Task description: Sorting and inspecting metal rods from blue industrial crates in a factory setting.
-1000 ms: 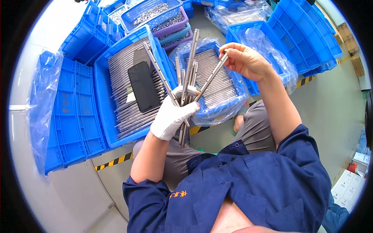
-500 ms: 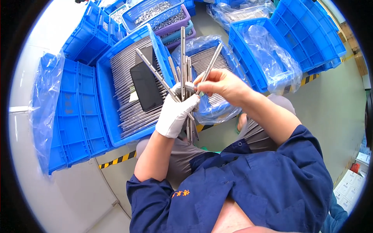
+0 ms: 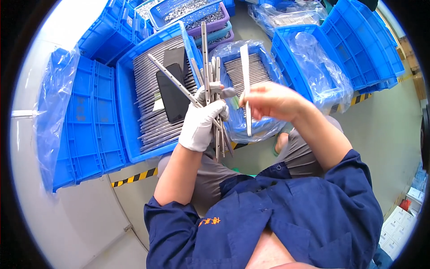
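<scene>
My left hand [image 3: 200, 123], in a white glove with grey fingertips, is closed around a bundle of metal rods [image 3: 205, 58] with small holes along them. The rods fan out above and below the fist. To its right, my bare right hand [image 3: 273, 102] pinches a single metal rod [image 3: 246, 80], held nearly upright and apart from the bundle. Some of the right fingers are smeared by motion. Beneath this rod stands a blue crate lined with clear plastic, with a row of similar rods [image 3: 244, 67] in it.
Left of the bundle, a blue crate [image 3: 127, 112] holds many rods, with a black phone [image 3: 172, 96] lying on them. Baskets of small metal parts [image 3: 188, 12] are stacked behind. At right stands a blue crate with a plastic bag [image 3: 318, 67]. Folded blue crates [image 3: 80, 121] flank the left.
My right hand has drawn its rod away from the bundle to the right, and the rod has turned from slanted to nearly upright. My left hand still grips the bundle.
</scene>
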`<action>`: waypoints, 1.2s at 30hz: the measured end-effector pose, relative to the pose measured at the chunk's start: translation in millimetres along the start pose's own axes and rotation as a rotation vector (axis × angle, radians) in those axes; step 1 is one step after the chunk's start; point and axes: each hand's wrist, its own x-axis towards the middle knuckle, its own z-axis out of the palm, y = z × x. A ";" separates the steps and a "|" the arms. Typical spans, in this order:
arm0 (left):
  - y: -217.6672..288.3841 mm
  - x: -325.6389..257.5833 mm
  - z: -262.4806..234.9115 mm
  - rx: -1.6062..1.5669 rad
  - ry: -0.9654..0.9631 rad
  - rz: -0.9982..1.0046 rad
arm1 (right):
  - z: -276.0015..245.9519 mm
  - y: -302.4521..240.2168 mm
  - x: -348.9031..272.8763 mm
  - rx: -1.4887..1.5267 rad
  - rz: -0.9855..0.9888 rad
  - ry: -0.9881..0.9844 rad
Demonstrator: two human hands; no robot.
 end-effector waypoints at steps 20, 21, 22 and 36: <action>8.0 -5.0 4.9 0.341 -0.200 -0.187 | -16.7 -28.6 -10.8 -0.174 -0.451 0.327; 3.0 -6.3 7.1 0.382 -0.223 -0.203 | -29.1 -36.1 -10.3 -0.035 -0.521 0.324; 1.0 -9.1 10.2 0.379 -0.218 -0.233 | -35.6 -39.0 -12.1 -0.003 -0.509 0.240; -6.9 -9.7 7.6 0.487 -0.273 -0.194 | -16.1 -36.6 -23.3 -0.422 -0.410 0.263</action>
